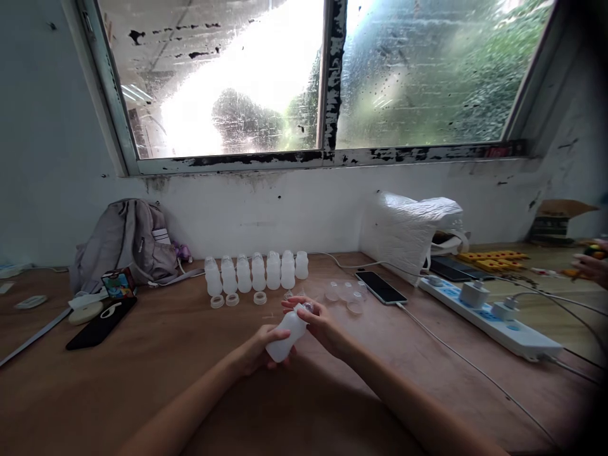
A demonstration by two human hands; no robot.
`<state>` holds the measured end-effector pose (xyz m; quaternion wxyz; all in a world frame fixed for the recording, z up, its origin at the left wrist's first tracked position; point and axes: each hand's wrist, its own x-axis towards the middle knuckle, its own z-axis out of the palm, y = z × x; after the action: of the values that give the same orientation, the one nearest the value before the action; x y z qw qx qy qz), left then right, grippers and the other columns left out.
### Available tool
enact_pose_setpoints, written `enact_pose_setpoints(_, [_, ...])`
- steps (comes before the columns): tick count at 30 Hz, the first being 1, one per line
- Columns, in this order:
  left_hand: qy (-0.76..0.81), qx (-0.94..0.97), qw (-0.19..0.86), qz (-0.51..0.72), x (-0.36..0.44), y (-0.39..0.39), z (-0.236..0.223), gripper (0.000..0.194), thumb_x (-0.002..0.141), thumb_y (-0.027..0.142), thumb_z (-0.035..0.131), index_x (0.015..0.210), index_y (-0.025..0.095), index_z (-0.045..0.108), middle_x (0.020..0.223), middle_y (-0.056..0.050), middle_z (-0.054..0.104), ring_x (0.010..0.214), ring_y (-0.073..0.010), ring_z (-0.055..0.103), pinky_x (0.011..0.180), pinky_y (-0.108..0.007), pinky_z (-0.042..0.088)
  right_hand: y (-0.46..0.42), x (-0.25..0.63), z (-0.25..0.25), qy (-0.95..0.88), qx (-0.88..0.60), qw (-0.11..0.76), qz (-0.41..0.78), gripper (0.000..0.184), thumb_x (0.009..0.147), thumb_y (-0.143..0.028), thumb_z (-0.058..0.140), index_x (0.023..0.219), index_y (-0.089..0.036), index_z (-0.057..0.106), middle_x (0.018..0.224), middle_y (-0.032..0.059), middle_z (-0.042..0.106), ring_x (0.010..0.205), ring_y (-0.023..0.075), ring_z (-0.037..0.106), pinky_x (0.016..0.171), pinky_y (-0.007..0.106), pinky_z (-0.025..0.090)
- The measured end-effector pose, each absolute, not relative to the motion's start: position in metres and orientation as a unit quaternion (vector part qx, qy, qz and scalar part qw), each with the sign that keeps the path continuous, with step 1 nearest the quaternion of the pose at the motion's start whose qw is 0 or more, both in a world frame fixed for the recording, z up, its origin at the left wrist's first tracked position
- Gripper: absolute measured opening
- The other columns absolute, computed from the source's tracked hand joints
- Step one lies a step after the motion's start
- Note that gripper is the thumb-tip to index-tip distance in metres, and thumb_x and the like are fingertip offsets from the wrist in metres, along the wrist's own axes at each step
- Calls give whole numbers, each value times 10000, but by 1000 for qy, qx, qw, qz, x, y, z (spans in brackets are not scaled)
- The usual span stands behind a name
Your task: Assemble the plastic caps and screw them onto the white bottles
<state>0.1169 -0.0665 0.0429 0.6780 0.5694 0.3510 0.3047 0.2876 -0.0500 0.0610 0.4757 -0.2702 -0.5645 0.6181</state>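
Observation:
A frosted white baby bottle [287, 337] is held tilted over the table, its top pointing up and to the right. My left hand [260, 349] is wrapped round its body. At the neck, the fingers of my right hand [322, 322] close round the bottle's translucent top [308, 308], which they partly hide. Behind my hands stands a row of similar bottles [258, 272], several with tops on; the rightmost one [301, 265] is shorter. Pale rings [259, 297] lie in front of the row. Clear round caps [354, 306] rest to the right of my right hand.
A phone [381, 287] with a cable lies right of the caps, near a white power strip [494, 322]. A silvery bag [408, 231] stands behind. At left are a grey backpack [126, 237] and a black phone [101, 324]. Another person's hand [591, 266] shows at the far right.

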Motion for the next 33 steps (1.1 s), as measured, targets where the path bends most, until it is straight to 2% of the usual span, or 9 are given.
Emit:
enact_pose_setpoints(2, [297, 487, 773, 277, 122, -73, 44, 528, 698, 541, 442, 965, 94, 526, 708, -70, 547, 494, -91, 494, 313, -151, 178, -54, 283, 70, -542, -231, 449, 672, 340, 676, -353, 585, 974, -196, 536, 1043, 94, 576, 914, 223, 537, 623, 279, 426])
enact_pose_setpoints(4, [281, 469, 785, 291, 127, -77, 46, 479, 696, 496, 475, 974, 109, 518, 727, -62, 538, 522, -87, 497, 334, -147, 188, -53, 276, 76, -531, -233, 436, 688, 283, 673, -360, 580, 890, -183, 544, 973, 92, 607, 894, 229, 551, 609, 281, 430])
enact_pose_setpoints(10, [406, 596, 489, 491, 128, -66, 47, 456, 492, 259, 704, 906, 144, 553, 758, -21, 550, 639, -122, 487, 505, -197, 342, -32, 249, 75, -525, -318, 524, 590, 232, 627, -346, 638, 713, -166, 518, 681, 40, 625, 670, 178, 573, 606, 277, 433])
enact_pose_setpoints(16, [306, 486, 734, 363, 122, -71, 47, 414, 663, 446, 489, 924, 126, 517, 742, -51, 535, 517, -92, 476, 359, -166, 193, -33, 249, 82, -514, -230, 410, 718, 311, 669, -400, 559, 900, -193, 529, 961, 66, 611, 899, 213, 555, 640, 290, 444])
enact_pose_setpoints(18, [333, 526, 670, 404, 125, -72, 45, 368, 622, 371, 562, 898, 129, 526, 734, -44, 536, 527, -99, 482, 370, -174, 228, -34, 251, 79, -518, -199, 394, 733, 249, 658, -364, 571, 822, -178, 545, 955, 68, 613, 921, 211, 548, 736, 318, 429])
enact_pose_setpoints(22, [427, 590, 463, 506, 128, -69, 47, 398, 501, 232, 675, 873, 153, 556, 737, -26, 544, 612, -124, 480, 484, -205, 321, -36, 249, 69, -517, -262, 491, 650, 192, 654, -324, 603, 743, -164, 548, 891, 69, 632, 907, 211, 546, 762, 306, 408])
enact_pose_setpoints(24, [412, 561, 546, 467, 127, -70, 50, 362, 516, 266, 658, 842, 145, 556, 732, -30, 535, 596, -117, 475, 464, -200, 299, -38, 249, 70, -505, -290, 506, 636, 230, 664, -364, 590, 771, -163, 556, 905, 77, 630, 904, 220, 546, 745, 312, 415])
enact_pose_setpoints(28, [270, 443, 790, 326, 129, -80, 53, 336, 627, 375, 514, 858, 131, 521, 724, -33, 505, 505, -83, 463, 386, -171, 189, -43, 253, 79, -494, -236, 447, 707, 225, 676, -388, 556, 754, -177, 540, 941, 68, 618, 926, 222, 544, 753, 339, 422])
enact_pose_setpoints(33, [321, 479, 702, 418, 141, -84, 43, 247, 664, 343, 506, 771, 121, 498, 646, -22, 494, 459, -76, 447, 368, -180, 202, -39, 250, 74, -494, -291, 494, 654, 207, 647, -367, 581, 695, -174, 521, 714, 36, 613, 734, 190, 568, 626, 280, 429])
